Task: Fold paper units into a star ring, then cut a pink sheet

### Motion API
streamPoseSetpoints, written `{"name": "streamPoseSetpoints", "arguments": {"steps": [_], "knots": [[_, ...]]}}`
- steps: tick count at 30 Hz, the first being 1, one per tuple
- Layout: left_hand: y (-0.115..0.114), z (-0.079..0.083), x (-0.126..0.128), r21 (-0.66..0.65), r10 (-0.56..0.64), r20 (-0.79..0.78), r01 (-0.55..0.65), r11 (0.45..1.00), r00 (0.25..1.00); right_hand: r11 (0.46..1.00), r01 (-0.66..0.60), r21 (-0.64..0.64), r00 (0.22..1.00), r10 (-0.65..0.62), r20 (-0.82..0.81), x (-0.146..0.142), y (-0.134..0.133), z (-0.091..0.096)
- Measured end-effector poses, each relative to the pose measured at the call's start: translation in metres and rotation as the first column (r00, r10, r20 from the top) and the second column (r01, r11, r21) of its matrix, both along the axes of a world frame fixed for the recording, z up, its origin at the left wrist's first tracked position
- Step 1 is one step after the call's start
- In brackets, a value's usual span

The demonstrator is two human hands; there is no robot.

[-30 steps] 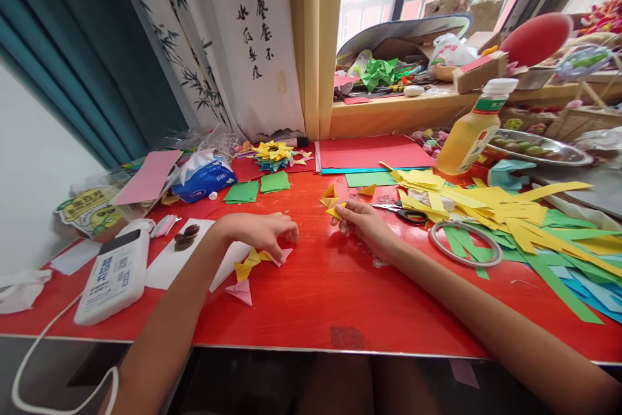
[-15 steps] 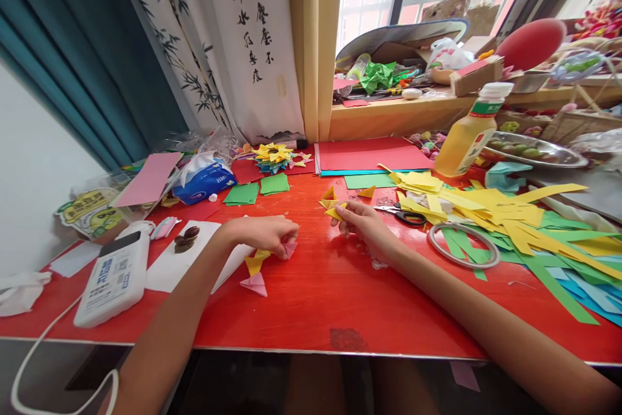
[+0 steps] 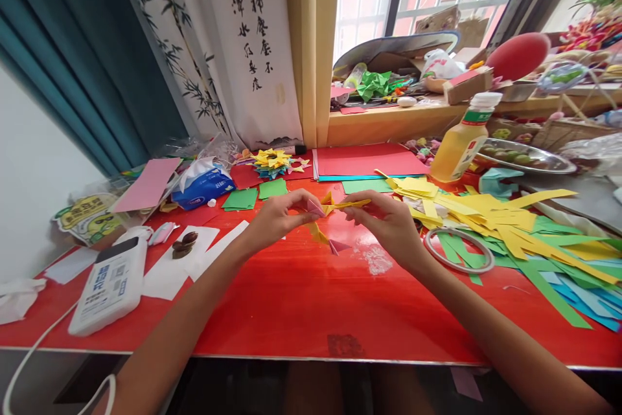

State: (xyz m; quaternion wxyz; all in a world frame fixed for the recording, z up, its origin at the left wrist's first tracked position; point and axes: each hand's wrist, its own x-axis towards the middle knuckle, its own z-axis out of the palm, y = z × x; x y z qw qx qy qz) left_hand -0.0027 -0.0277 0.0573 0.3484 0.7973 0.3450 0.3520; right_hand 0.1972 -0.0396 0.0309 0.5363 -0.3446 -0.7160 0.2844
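Observation:
My left hand (image 3: pixel 282 215) is raised over the red table, fingers pinching the pink end of a chain of folded paper pieces (image 3: pixel 317 234). A yellow piece and another pink one hang below that end. Facing it, my right hand (image 3: pixel 391 224) pinches a folded yellow paper piece (image 3: pixel 354 204) between thumb and fingers. The two papers are close together; whether they touch I cannot tell. More folded yellow paper (image 3: pixel 328 199) shows between the hands, and I cannot tell if it lies on the table behind. Scissors behind my right hand are mostly hidden.
Yellow paper strips (image 3: pixel 505 214) and green strips cover the right side, with a tape roll (image 3: pixel 459 250) in front. A juice bottle (image 3: pixel 459 143) stands behind them. At left are a white device (image 3: pixel 109 285), a tissue pack (image 3: pixel 203 187) and a folded-paper ring (image 3: pixel 272 161).
My left hand has lifted the pink and yellow chain off the table and moved right. My right hand has shifted slightly right, turning its yellow piece toward the left hand.

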Motion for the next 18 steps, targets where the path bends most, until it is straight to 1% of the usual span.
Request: {"name": "streamPoseSetpoints", "arguments": {"steps": [3,5,8,12,18], "knots": [[-0.002,-0.004,0.005,0.092,0.045,-0.001,-0.044,0.995,0.999,0.994,0.035,0.105,0.988,-0.050,0.144,-0.001,-0.003,0.000],[-0.004,-0.007,0.007,0.144,0.084,-0.012,-0.082,0.986,0.996,0.986,0.062,0.157,0.979,-0.091,0.183,-0.001,-0.005,-0.001],[-0.005,-0.009,0.008,0.183,0.112,-0.007,-0.109,0.977,0.994,0.974,0.093,0.206,0.974,-0.132,0.183,-0.001,-0.006,-0.001],[-0.007,-0.010,0.010,0.222,0.129,0.013,-0.129,0.967,0.992,0.957,0.104,0.272,0.969,-0.159,0.188,0.000,-0.007,0.000],[-0.009,-0.012,0.011,0.258,0.101,0.002,-0.098,0.961,0.995,0.904,0.107,0.413,0.958,-0.205,0.201,-0.001,-0.009,0.000]]}}
